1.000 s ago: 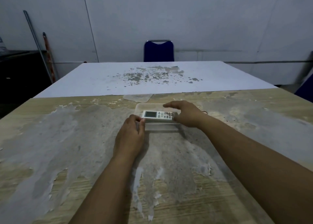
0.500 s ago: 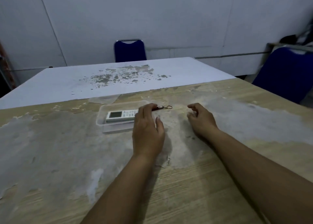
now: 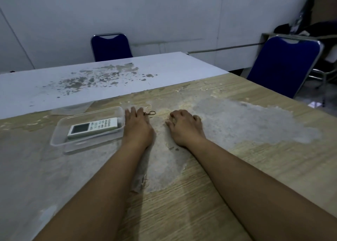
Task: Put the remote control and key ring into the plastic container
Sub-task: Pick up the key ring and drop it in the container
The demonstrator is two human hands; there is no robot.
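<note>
A white remote control [image 3: 93, 127] with a small screen lies flat inside the clear plastic container [image 3: 58, 137] on the worn wooden table. A small key ring [image 3: 151, 112] lies on the table just right of the container's far right corner. My left hand [image 3: 138, 127] rests palm down beside the container's right wall, its fingers stretched out and its fingertips touching the near end of the key ring. Part of the key ring is hidden under those fingers. To the right, my right hand [image 3: 184, 127] rests on the table with curled fingers and holds nothing.
The container's clear lid [image 3: 71, 108] lies just behind it. A white table [image 3: 109, 80] with dark stains adjoins the far side. One blue chair [image 3: 111, 47] stands behind it, and a second blue chair [image 3: 280, 66] stands at the right.
Both hands have let go of the remote, which stays in the container. My left hand moved right to the key ring, my right hand moved right onto the table. The view turned right.
</note>
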